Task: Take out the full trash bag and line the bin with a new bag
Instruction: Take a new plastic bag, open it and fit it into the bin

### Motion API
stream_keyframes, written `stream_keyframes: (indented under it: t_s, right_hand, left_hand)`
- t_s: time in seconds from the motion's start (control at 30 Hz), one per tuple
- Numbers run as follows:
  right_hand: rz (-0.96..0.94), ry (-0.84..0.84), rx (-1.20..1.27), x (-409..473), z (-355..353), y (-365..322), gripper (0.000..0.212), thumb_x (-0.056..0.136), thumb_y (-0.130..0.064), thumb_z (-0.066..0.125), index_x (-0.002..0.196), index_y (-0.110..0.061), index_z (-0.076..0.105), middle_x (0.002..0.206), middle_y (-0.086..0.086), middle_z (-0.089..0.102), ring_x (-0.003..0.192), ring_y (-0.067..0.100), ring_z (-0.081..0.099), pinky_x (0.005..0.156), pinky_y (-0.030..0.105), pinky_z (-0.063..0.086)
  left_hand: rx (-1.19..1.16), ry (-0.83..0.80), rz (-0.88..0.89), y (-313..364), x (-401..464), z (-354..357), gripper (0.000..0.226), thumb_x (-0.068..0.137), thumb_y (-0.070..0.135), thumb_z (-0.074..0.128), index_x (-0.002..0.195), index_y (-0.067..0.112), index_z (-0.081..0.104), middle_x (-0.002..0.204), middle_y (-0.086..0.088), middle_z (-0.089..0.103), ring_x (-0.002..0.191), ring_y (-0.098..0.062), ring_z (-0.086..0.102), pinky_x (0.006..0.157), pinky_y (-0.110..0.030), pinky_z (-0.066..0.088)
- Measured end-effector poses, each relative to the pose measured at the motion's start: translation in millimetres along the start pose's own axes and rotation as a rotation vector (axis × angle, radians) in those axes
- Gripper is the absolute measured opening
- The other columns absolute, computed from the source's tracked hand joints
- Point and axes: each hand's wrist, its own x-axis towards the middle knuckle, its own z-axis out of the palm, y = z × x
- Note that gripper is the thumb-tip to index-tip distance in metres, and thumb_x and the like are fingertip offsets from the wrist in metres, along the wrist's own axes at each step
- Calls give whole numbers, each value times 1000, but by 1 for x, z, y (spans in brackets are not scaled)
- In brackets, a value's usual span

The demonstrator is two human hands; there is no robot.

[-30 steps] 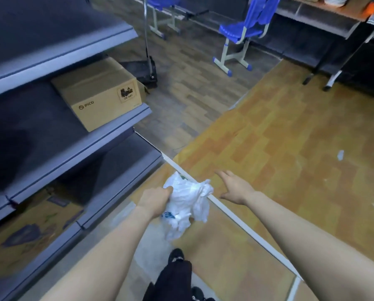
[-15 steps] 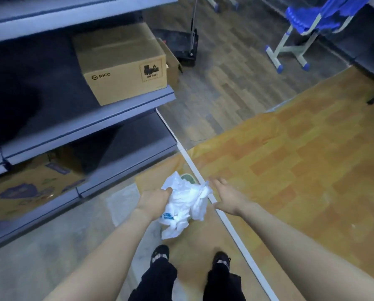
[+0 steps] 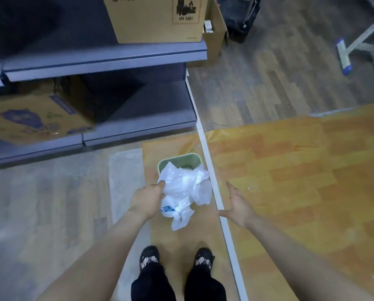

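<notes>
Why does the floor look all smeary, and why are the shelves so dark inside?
Head view: the grey floor at left is smeared by motion blur, while the white bag in the left hand stays fairly sharp; the shelf recesses lie in deep shadow; the wide lens bends the white floor strip.

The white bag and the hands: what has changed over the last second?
The view tipped down, so a green bin now shows under the white bag, with both shoes in sight. The right hand drew away from the bag. The left hand grips the bag as before; the right is open and empty as before.
</notes>
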Motion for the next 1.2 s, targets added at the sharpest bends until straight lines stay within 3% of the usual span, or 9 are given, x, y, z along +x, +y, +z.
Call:
stream_keyframes:
  t_s: [0.3, 0.4, 0.5, 0.63, 0.77, 0.93, 1.03, 1.13, 1.2]
  right_hand:
    - [-119, 135, 111, 94, 47, 29, 107, 73, -28, 79, 151, -16, 7, 155, 4, 19, 139, 22, 29, 106, 30, 32]
    - [-210, 213, 29, 119, 51, 26, 117, 64, -29, 85, 151, -15, 8, 157, 4, 15, 144, 21, 16, 112, 34, 24]
    - [-293, 249, -70, 130, 47, 18, 121, 52, -41, 88, 149, -24, 18, 156, 0, 18, 145, 21, 12, 116, 45, 22]
    - [-326, 183, -76, 122, 39, -3, 74, 56, -39, 85, 117, -22, 48, 146, -4, 37, 142, 19, 19, 111, 41, 19]
    - [-343, 45, 168, 101, 44, -22, 81, 47, -57, 74, 114, -32, 37, 116, -18, 51, 111, 14, 48, 100, 39, 42]
    - [-441, 95, 264, 72, 48, -47, 112, 53, -57, 77, 145, -43, 14, 148, -17, 24, 131, 1, 28, 104, 23, 30]
    - [-418, 61, 328, 51, 43, -59, 93, 73, -30, 77, 145, -42, 19, 135, -14, 44, 120, 4, 43, 88, 15, 37]
    - [-314, 135, 364, 30, 26, -71, 52, 89, -28, 60, 134, -41, 39, 97, -14, 59, 100, 15, 58, 69, 17, 40]
    - [-238, 175, 363, 13, 11, -77, 38, 94, -32, 51, 130, -40, 43, 82, -17, 54, 91, 17, 59, 60, 13, 36]
  left_hand:
    - [-613, 137, -12, -51, 62, 80, 20, 92, 15, 55, 110, 6, 58, 104, -8, 68, 97, -28, 62, 77, -33, 49]
    - [-1008, 61, -15, -52, 71, 89, 19, 93, 4, 54, 111, 11, 56, 100, -2, 63, 87, -11, 64, 65, -12, 49]
    - [-1210, -80, -65, -50, 69, 92, 21, 95, 10, 52, 115, 16, 53, 98, 2, 65, 80, -6, 64, 66, -17, 52]
    - [-1300, -152, -127, -50, 64, 93, 21, 95, 21, 53, 116, 25, 53, 99, 5, 67, 83, -9, 65, 73, -24, 52]
    - [-1393, -110, -188, -35, 62, 88, 19, 96, 22, 51, 115, 21, 54, 101, 1, 67, 85, -13, 65, 65, -20, 56]
    - [-1418, 83, -302, -11, 61, 72, 13, 94, 18, 55, 99, 8, 62, 91, -9, 65, 81, -21, 61, 61, -25, 53]
    - [-1444, 22, -350, 2, 50, 56, 20, 95, 20, 53, 96, 1, 59, 90, -15, 65, 85, -29, 61, 60, -26, 52]
    - [-1595, 7, -520, 17, 32, 29, 28, 97, 32, 44, 112, 9, 50, 99, -7, 61, 95, -31, 60, 76, -37, 49]
    - [-1515, 127, -572, 26, 19, 13, 65, 84, 58, 54, 127, 11, 40, 118, -1, 54, 114, -26, 53, 97, -40, 43]
